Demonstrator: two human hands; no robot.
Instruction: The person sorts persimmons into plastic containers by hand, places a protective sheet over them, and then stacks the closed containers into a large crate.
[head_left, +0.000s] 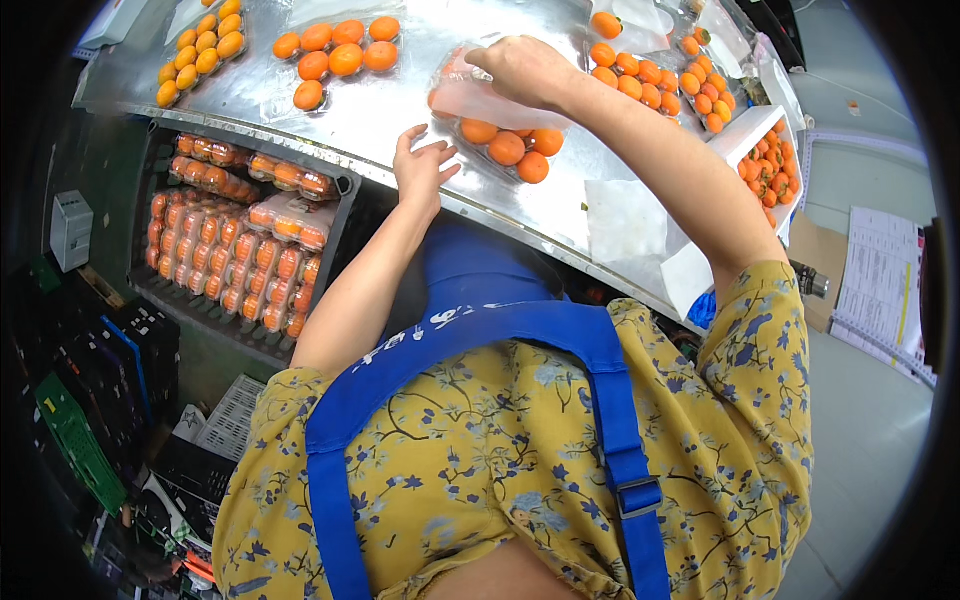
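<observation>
Before me on the metal table lies a clear plastic clamshell pack (491, 163) holding several orange persimmons (507, 148). A thin translucent white sheet (495, 105) covers its far part. My right hand (521, 71) is over the pack's far side, its fingers closed on the sheet. Beside the pack's left edge, my left hand (421, 166) hovers over the table's near edge, fingers apart and holding nothing.
Further fruit packs lie at the table's back left (345, 56), far left (202, 52) and right (637, 79). A white box of persimmons (769, 169) stands at far right. Loose white sheets (626, 220) lie nearby. Below left, a dark crate (341, 217) holds stacked packs.
</observation>
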